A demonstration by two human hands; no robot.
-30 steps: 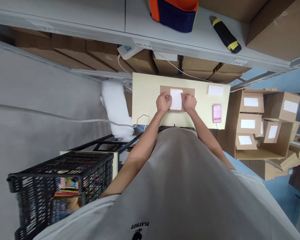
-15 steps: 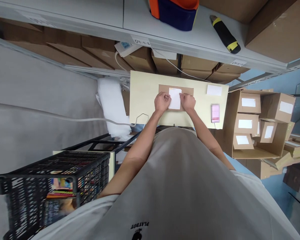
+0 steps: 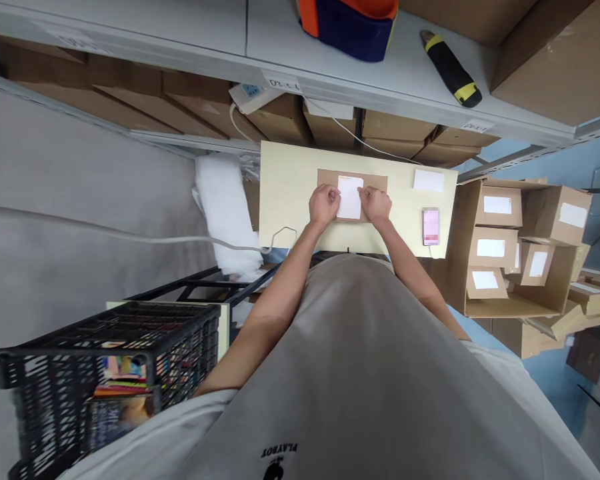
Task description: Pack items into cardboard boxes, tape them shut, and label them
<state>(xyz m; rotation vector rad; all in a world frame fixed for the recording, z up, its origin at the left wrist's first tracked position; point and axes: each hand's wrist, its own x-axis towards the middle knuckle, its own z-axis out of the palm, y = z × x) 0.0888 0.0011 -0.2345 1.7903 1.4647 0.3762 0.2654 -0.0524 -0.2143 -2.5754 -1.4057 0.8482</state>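
Two curled hands (image 3: 325, 204) (image 3: 377, 204) pinch a white label (image 3: 350, 198); phone (image 3: 431, 227) and paper slip (image 3: 429, 181) lie rightward.

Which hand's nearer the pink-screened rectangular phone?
Right. The right hand is left of the phone; the left hand is farther left, beyond the white rectangular paper label.

Taking the tabletop (image 3: 285, 193) as the clock's centre, a metal shelf (image 3: 275, 40) crosses at twelve, with an orange and navy holder (image 3: 355, 33) on it and a black-and-yellow hand tool (image 3: 453, 70) towards one. Brown boxes (image 3: 200, 107) line up beneath, a white power strip (image 3: 254, 99) by them around half past ten. White wrapping (image 3: 227, 207) sits at nine; a black crate (image 3: 190, 353) of colourful printed goods (image 3: 123, 400) at eight. Over by half past three, a phone (image 3: 431, 227) lies on the tabletop, and beyond it an open carton (image 3: 515, 307) holds labelled boxes (image 3: 497, 220).
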